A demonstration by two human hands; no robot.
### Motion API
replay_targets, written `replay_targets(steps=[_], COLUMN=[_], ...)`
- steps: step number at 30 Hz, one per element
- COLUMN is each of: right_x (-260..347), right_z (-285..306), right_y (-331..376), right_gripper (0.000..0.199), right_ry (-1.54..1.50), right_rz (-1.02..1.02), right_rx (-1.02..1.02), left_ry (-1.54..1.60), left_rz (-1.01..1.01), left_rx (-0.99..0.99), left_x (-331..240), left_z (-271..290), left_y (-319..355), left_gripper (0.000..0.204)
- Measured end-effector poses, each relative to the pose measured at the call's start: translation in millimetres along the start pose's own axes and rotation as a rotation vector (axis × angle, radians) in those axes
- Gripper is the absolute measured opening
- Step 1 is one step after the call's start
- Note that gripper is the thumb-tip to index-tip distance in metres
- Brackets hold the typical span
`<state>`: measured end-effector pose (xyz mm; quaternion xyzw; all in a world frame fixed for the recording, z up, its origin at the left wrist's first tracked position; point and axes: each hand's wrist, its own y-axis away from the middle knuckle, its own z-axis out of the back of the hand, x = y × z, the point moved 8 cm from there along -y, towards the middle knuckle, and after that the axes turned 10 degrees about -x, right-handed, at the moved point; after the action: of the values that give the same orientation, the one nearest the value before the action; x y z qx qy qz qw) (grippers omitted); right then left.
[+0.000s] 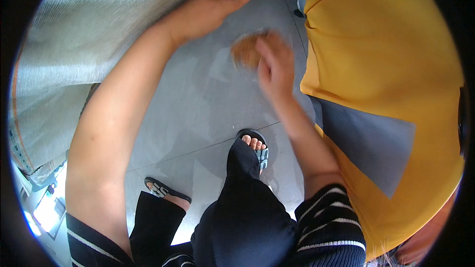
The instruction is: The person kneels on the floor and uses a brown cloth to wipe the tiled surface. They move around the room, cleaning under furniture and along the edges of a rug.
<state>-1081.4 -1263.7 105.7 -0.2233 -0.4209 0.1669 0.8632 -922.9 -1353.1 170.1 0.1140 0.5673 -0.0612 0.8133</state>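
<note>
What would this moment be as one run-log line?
left hand: flat on pale woven cloth edge | right hand: blurred, beside brownish round thing | yellow fabric: right

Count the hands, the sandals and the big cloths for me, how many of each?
Hands: 2, the left hand on the pale grey cloth and the blurred right hand by a brownish thing.
Sandals: 2, one and another.
Big cloths: 2, the pale grey one and the yellow cloth.
Total: 6.

Head-worn fisheye, straight down, close
</note>
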Motion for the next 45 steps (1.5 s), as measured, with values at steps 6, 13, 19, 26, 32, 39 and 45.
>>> replay_targets(steps=[6,13,19,26,32,39,45], right_x=[-135.7,-120.6,-29.9,31.0,-22.0,-66.1,50.4], right_z=[-79.3,-124.9,-92.4,-16.2,31.4,-55.9,-81.6], right_y=[-144.0,-113.0,11.0,102.2,-15.6,-12.4,132.1], right_gripper=[0.048,0.052,0.055,0.050,0.049,0.070,0.062], right_ry=[0.328,0.615,0.443,0.173,0.017,0.757,0.446], right_rz=[-0.337,-0.051,0.146,-0.044,-0.108,-0.321,0.197], right_rx=[0.091,0.334,0.450,0.559,0.074,0.529,0.904], left_ry=[0.010,-0.140,0.044,0.052,0.160,-0.260,-0.654], left_rz=[0.019,0.049,0.098,0.093,0.264,0.555,0.801], left_rx=[0.066,0.037,-0.093,-0.168,-0.170,-0.337,-0.416], left_x=[-7.0,-0.9,-2.2,3.0,51.9,175.1,237.2], left_z=[-4.6,15.9,40.9,31.0,18.9,27.6,45.2], left_y=[28.1,74.4,77.2,91.3,161.6,282.9,376.9], left_gripper=[0.056,0.055,0.059,0.068,0.062,0.061,0.074])
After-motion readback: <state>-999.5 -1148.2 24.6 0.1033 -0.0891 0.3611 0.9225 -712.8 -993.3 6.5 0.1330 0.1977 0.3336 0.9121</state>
